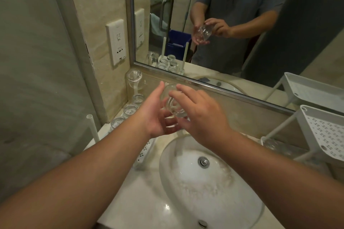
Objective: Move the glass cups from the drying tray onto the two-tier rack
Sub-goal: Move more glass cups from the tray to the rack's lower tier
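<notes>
Both hands met above the back rim of the sink [188, 189], one glass cup [174, 101] between them. The left hand [158, 117] sat under and to the left of the cup, palm up, fingers loosely curled beneath it and thumb raised along its left side. The right hand [200, 115] came from the right with fingers spread over the top of the cup and thumb below, partly closed round it. Which hand carried the weight: cannot tell. The cup was tilted, held in the air between the tray and the rack.

On the drying tray [144, 151] at left, three upturned glass cups [129, 110] stood in a row toward the wall, and one stemmed glass [133, 78] stood upside down at the far end by the mirror [232, 24]. One white post [92, 127] of the tray rose at the near left.

The two-tier rack [322, 132] was at right; its upper tier looked bare, and one clear glass [271, 145] showed on the lower tier, blurred. One wall socket [116, 42] was beside the mirror frame.
</notes>
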Tool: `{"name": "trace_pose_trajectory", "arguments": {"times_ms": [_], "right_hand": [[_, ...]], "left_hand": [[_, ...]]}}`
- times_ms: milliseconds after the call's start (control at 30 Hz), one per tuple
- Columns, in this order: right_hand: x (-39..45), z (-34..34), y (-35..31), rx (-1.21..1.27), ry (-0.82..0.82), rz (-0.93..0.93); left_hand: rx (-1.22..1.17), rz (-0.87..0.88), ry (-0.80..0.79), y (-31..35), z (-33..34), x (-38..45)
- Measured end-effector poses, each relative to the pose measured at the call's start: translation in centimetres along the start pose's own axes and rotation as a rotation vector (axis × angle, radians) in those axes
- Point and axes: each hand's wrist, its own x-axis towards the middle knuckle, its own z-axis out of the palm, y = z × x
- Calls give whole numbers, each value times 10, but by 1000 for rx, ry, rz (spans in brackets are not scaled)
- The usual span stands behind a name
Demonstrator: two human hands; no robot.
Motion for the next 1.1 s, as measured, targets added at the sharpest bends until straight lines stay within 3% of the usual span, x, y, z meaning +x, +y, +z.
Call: {"name": "trace_pose_trajectory", "arguments": {"times_ms": [200, 467, 800, 1100], "right_hand": [[-12, 1, 2, 16, 14, 26], [-28, 6, -1, 126, 30, 188], [-36, 4, -3, 500, 71, 422], [-41, 11, -5, 643, 85, 599]], "left_hand": [[13, 17, -39, -5, 4, 2], [22, 127, 24, -15, 15, 10], [190, 440, 138, -20, 26, 0], [357, 693, 205, -32, 30, -11]]}}
